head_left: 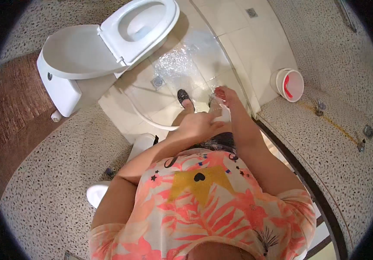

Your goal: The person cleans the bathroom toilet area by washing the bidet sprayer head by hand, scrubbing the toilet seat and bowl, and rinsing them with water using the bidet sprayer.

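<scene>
The left hand [199, 126] of the person is reaching across the front of the body with its fingers partly bent, and whether they are closing around anything, one cannot tell. The right hand [224, 95] is hanging just beyond it, the fingers curling loosely and water glinting about them; its hold also one cannot tell. Between the hands a pale shape [226, 115] is showing, too blurred for naming. The white hose [141, 115] is curving over the floor [247, 45] and disappearing at the left wrist. Further out, one dark shoe [182, 96] is standing below the hands, near a floor drain [157, 82], and water [175, 63] is shining on the tiles. The toilet [121, 50] is standing at the left with its lid open, while at the right a white bucket [276, 82] is holding something red [287, 88].
</scene>
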Demonstrator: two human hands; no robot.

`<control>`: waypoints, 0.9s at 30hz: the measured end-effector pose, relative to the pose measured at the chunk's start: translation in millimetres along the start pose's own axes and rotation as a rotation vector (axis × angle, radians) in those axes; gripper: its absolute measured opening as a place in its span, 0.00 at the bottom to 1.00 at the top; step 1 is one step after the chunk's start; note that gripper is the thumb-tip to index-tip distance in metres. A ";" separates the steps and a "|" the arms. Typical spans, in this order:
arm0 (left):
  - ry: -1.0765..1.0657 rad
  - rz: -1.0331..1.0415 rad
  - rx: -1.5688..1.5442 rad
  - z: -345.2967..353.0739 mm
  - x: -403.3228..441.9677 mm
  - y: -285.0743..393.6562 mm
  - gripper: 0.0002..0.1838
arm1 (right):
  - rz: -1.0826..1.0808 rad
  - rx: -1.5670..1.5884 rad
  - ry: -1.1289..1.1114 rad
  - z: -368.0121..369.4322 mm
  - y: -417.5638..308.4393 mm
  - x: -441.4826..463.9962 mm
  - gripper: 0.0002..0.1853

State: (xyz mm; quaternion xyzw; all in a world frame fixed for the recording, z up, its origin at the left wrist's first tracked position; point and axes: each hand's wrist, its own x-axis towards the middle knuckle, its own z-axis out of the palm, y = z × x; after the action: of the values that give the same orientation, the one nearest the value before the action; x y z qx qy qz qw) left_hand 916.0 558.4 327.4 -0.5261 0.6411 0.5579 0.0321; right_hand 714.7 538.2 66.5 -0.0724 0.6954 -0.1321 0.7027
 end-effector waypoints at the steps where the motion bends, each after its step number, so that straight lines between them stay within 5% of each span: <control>1: -0.001 0.049 0.019 -7.2 -0.7 6.7 0.26 | 0.019 0.107 -0.316 -3.8 10.4 25.2 0.12; 4: 0.072 0.017 0.053 -4.3 27.8 -10.2 0.21 | -0.093 0.409 -0.507 53.8 -34.9 -30.1 0.14; 8: 0.149 -0.043 -0.071 -44.9 69.1 -25.1 0.20 | -0.264 0.392 -0.517 59.5 -78.4 -23.1 0.13; 11: 0.309 -0.075 -0.342 -105.1 98.5 -34.8 0.25 | -0.238 -0.012 -0.061 16.8 -87.5 -9.5 0.09; 13: 0.451 -0.063 -0.202 -168.4 124.7 -55.9 0.27 | -0.223 -0.219 0.095 -23.5 -86.3 -8.2 0.07; 14: 0.632 0.117 -0.078 -198.1 124.7 -52.1 0.29 | -0.230 -0.373 0.165 -51.9 -81.6 2.4 0.08; 16: 0.757 -0.127 -0.345 -259.9 130.3 -34.4 0.27 | -0.359 -0.596 0.185 -126.9 -49.5 64.3 0.08; 21: 0.924 -0.074 -0.493 -342.8 175.0 -12.8 0.28 | -0.171 -0.509 0.236 -192.3 -78.4 41.2 0.08; 24: 0.969 -0.148 -0.543 -368.2 224.1 -12.2 0.27 | -0.532 -0.931 0.237 -252.9 -76.6 91.8 0.09; 27: 1.012 -0.153 -0.620 -383.6 265.9 -24.4 0.26 | -0.418 -0.652 0.295 -240.5 -148.4 83.3 0.10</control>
State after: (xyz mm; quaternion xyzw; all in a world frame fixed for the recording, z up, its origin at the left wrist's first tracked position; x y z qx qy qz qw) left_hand 1024.6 105.5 287.8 -0.7558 0.3442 0.3952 -0.3924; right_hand 462.3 392.5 23.7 -0.4109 0.7646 -0.0536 0.4937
